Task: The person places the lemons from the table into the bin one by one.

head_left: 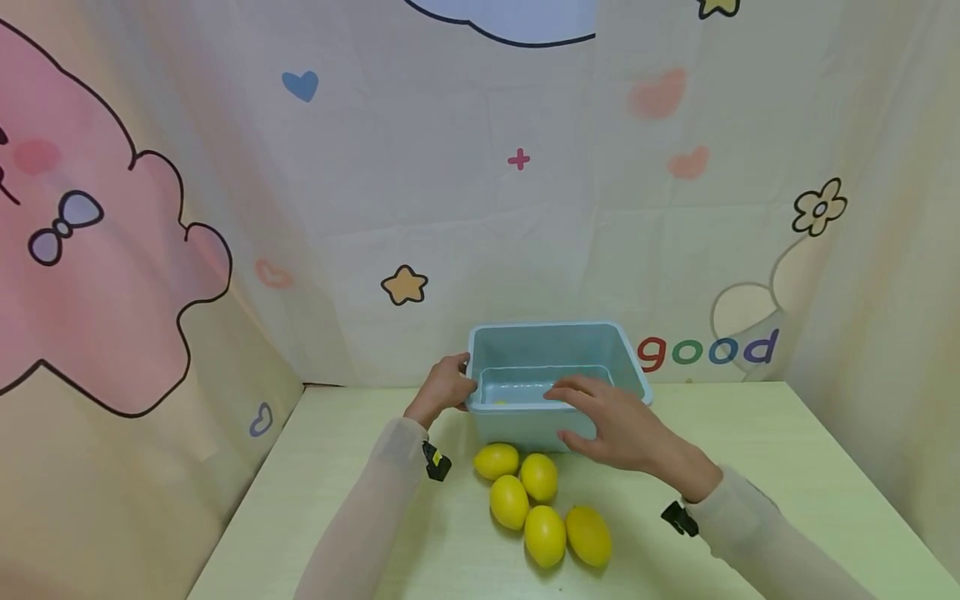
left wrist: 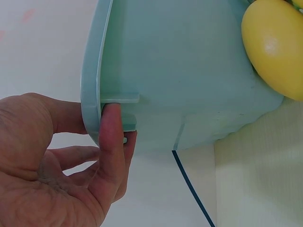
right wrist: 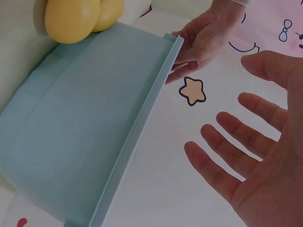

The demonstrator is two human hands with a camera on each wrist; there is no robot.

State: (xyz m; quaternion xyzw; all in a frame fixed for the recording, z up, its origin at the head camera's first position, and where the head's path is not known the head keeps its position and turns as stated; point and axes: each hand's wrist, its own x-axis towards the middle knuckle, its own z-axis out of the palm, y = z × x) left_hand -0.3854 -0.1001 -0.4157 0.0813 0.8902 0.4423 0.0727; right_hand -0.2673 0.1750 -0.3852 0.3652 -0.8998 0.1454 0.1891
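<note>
A light blue plastic bin (head_left: 513, 427) stands at the back of the table. My left hand (head_left: 444, 385) pinches its left rim; in the left wrist view, the fingers (left wrist: 112, 142) curl around the edge. Over the bin's front rim hovers my right hand (head_left: 622, 423), its fingers spread and holding nothing. Several yellow lemons lie in front of the bin, among them a lemon (head_left: 496, 461) close to its front wall and another lemon (head_left: 588, 536) nearest me. A small bit of yellow shows just inside the front rim; most of it is hidden.
The pale table (head_left: 322, 517) reaches back to a printed curtain (head_left: 450, 192) close behind the bin. Side curtains hang at the left and right. Black clips sit at both wrists, one a wrist clip (head_left: 680, 518) on the right sleeve.
</note>
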